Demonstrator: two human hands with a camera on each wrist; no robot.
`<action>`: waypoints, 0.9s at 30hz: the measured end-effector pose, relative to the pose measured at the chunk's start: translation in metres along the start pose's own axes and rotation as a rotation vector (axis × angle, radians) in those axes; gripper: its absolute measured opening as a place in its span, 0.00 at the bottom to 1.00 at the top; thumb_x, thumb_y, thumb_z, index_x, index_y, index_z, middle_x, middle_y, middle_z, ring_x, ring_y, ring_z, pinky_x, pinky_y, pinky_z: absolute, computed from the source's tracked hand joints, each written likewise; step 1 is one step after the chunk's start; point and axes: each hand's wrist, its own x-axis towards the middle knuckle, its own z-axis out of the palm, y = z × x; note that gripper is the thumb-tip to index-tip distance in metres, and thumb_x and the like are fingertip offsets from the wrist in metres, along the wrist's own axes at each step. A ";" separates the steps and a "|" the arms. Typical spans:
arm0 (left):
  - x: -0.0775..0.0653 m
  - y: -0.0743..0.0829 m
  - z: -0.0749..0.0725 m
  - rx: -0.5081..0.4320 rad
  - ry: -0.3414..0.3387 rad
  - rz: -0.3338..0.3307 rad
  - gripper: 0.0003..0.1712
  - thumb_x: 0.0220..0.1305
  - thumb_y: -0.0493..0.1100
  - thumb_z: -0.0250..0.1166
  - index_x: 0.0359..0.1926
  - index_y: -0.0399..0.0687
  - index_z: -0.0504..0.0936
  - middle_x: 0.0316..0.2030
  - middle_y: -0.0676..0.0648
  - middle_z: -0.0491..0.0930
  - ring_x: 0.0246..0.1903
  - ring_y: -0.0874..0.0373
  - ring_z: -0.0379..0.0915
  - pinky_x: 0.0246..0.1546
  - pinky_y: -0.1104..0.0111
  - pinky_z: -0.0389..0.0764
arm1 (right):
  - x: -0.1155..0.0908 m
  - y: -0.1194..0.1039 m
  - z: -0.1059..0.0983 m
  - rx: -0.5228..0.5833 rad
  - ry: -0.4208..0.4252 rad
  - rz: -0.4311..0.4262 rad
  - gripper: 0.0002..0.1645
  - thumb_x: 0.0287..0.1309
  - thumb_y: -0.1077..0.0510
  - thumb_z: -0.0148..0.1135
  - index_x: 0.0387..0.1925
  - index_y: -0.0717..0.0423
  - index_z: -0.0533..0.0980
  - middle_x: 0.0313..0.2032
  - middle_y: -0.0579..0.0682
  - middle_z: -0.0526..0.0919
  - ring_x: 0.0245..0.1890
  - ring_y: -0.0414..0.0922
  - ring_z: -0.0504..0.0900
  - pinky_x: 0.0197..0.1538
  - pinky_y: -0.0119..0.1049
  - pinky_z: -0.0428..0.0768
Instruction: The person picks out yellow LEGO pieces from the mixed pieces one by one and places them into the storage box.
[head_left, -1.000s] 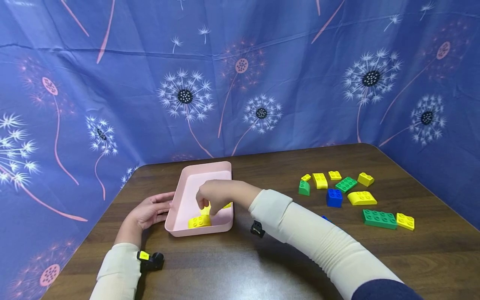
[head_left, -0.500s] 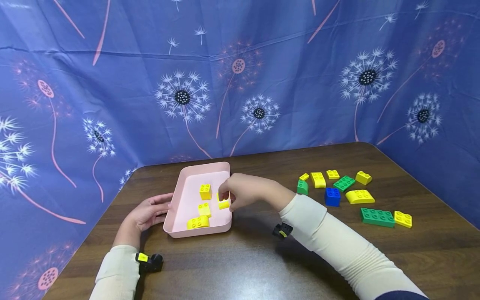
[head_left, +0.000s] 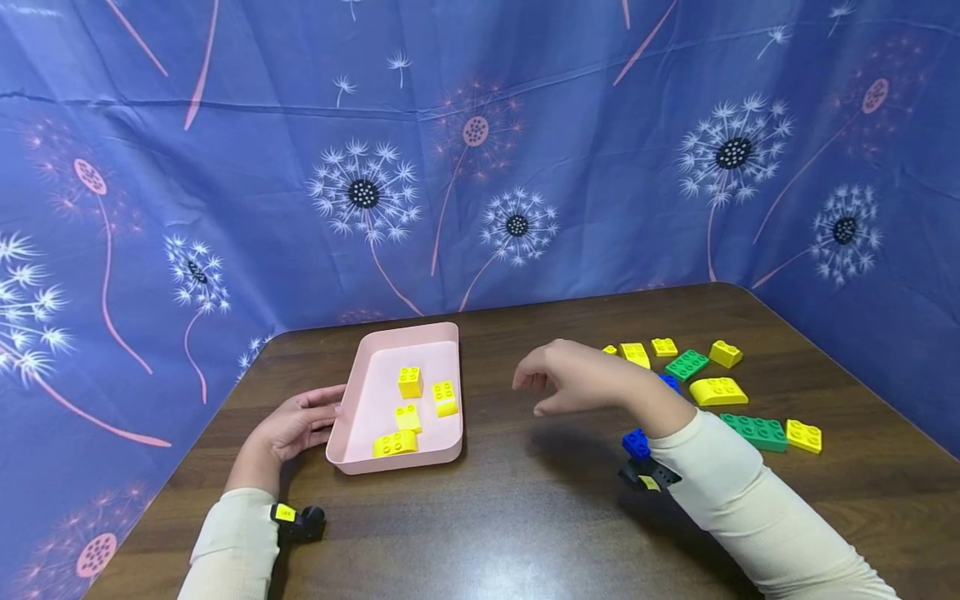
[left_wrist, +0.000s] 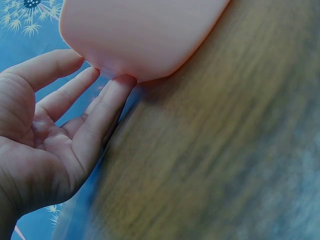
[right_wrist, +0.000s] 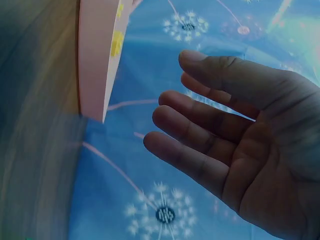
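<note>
Tray: quantity one, pink (head_left: 378, 387), positioned on the left part of a wood-grain table (head_left: 420, 533). Contents: four yellow studded bricks (head_left: 410, 382), the two at the near end lying close together. Loose bricks visible on the right side of the table: six yellow bricks (head_left: 718, 391), one partly hidden by the right hand (head_left: 581, 379); two green bricks (head_left: 754, 432); two blue bricks (head_left: 637, 444), both partly covered by the right arm. Wrist cameras: two, black (head_left: 300, 522), one per arm.

Left hand (head_left: 300, 425): fingers extended and spread, tips against the outside of the tray wall, not wrapped around it. Right hand: positioned above the table between the tray and the loose bricks, thumb and fingers apart and slightly bent, grasping nothing.

View differences: the head view alone shows all four bricks in the tray. The left wrist view shows the fingertip contact with the tray's outer wall. The right wrist view exposes the bare palm, with only small yellow portions visible inside the tray rim.
</note>
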 end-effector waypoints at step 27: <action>0.000 0.001 0.001 0.008 0.011 -0.005 0.35 0.68 0.32 0.58 0.72 0.31 0.56 0.48 0.49 0.81 0.44 0.57 0.80 0.46 0.62 0.81 | -0.112 0.066 -0.038 -0.090 0.087 0.237 0.17 0.47 0.63 0.75 0.41 0.57 0.81 0.37 0.44 0.83 0.33 0.42 0.82 0.34 0.34 0.81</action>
